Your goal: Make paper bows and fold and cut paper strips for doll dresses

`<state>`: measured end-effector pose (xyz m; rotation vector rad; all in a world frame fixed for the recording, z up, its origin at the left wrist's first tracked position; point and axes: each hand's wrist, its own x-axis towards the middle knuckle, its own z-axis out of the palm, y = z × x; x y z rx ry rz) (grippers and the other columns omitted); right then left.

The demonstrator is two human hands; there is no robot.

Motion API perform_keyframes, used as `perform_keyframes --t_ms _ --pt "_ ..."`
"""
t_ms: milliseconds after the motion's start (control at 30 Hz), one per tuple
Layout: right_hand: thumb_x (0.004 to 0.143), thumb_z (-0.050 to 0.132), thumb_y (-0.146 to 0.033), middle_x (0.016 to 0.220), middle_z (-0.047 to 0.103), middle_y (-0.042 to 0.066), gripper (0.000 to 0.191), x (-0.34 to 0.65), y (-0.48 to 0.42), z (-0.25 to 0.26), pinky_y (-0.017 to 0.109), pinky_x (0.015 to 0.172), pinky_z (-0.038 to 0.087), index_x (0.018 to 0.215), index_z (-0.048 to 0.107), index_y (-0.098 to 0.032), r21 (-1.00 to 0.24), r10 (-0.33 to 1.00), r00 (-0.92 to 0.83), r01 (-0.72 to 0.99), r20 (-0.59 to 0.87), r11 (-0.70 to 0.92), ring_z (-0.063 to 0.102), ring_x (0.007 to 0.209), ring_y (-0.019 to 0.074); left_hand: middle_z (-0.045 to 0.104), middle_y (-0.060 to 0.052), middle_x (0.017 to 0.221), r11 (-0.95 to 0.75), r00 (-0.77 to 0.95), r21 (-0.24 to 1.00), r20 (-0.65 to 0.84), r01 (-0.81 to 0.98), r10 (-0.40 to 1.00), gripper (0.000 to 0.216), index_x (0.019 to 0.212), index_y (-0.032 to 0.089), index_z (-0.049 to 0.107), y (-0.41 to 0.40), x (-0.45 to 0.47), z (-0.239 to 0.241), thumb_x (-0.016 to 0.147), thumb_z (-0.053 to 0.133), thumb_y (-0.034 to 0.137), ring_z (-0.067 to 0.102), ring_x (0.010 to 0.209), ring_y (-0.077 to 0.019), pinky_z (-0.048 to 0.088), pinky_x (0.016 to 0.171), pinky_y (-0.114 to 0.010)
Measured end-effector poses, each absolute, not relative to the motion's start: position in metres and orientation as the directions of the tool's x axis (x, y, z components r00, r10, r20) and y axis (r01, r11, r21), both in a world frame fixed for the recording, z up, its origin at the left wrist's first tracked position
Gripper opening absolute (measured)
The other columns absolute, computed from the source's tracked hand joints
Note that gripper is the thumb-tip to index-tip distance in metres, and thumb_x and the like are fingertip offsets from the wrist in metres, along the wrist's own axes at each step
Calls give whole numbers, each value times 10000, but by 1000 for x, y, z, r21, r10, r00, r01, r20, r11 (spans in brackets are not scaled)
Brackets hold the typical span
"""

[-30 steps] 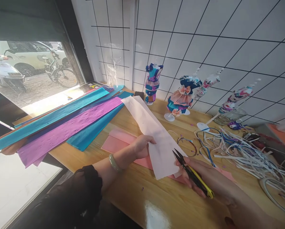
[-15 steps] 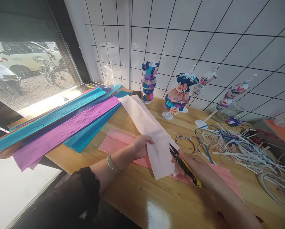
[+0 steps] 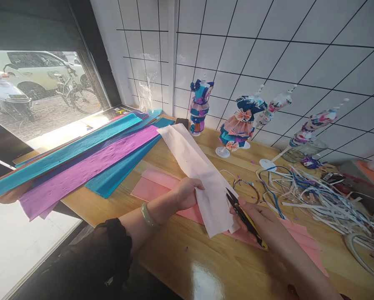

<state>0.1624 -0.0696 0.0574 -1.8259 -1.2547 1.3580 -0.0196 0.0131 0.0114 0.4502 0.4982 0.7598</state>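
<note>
My left hand (image 3: pixel 188 193) pinches the left edge of a long pale pink, nearly white paper strip (image 3: pixel 189 152), thumb on top. The strip slants from the middle of the table towards me, its near end raised. In my right hand (image 3: pixel 252 216) is a pair of scissors (image 3: pixel 244 218) with black and yellow handles. Their dark blades point away to the left and lie at the strip's right edge; how far they are apart is hard to tell. Beneath both hands lies a larger sheet of pink paper (image 3: pixel 154 185), partly covered by the strip and my arms.
Turquoise paper (image 3: pixel 80 150) and purple paper (image 3: pixel 96 168) lie at the left. Small dressed mannequins, one a layered figure (image 3: pixel 237 125), stand along the tiled wall. A tangle of cords and strips (image 3: pixel 318 200) and a glass jar (image 3: pixel 305 152) are at the right.
The view has shifted slightly, so the background sits further right. The scissors have moved a little to the right in view, their blades looking closer together. My left hand keeps its hold.
</note>
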Motion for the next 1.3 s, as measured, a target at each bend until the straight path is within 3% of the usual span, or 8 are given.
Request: perform_keyframes --t_ms 233,400,700,967,1300 --pt "769 462 -623 420 460 -39 468 157 -71 63 252 395 296 649 591 -190 -815 897 75 390 -435 -428 410 356 108 686 -118 966 621 610 586 -253 -521 751 464 969 71 644 12 -18 10 555 449 -2 627 935 -260 442 910 -413" --pt "792 436 -618 433 510 -23 472 154 -71 60 268 438 350 664 602 -195 -841 908 34 363 -418 -401 444 374 126 687 -124 962 631 644 591 -231 -502 729 465 963 64 647 10 -18 14 546 450 7 630 938 -265 432 930 -424" --pt "831 389 -601 419 485 -31 494 153 -68 49 254 432 341 623 552 -185 -879 933 -12 342 -359 -333 434 361 107 689 -111 913 642 609 590 -295 -490 736 448 923 66 646 7 -17 18 531 443 -7 636 895 -256 430 929 -438" --pt "851 373 -589 480 460 -48 481 153 -67 46 233 413 297 787 583 -161 -886 942 14 336 -335 -320 417 381 91 683 -118 963 627 623 597 -255 -501 740 454 950 65 646 8 -16 13 544 452 2 613 970 -267 421 939 -420" --pt "826 390 -620 482 445 -49 492 154 -68 41 224 391 279 726 565 -172 -905 944 17 278 -329 -321 384 375 80 668 -118 996 619 636 597 -223 -510 739 476 995 69 631 8 -16 12 553 465 9 600 974 -254 406 959 -420"
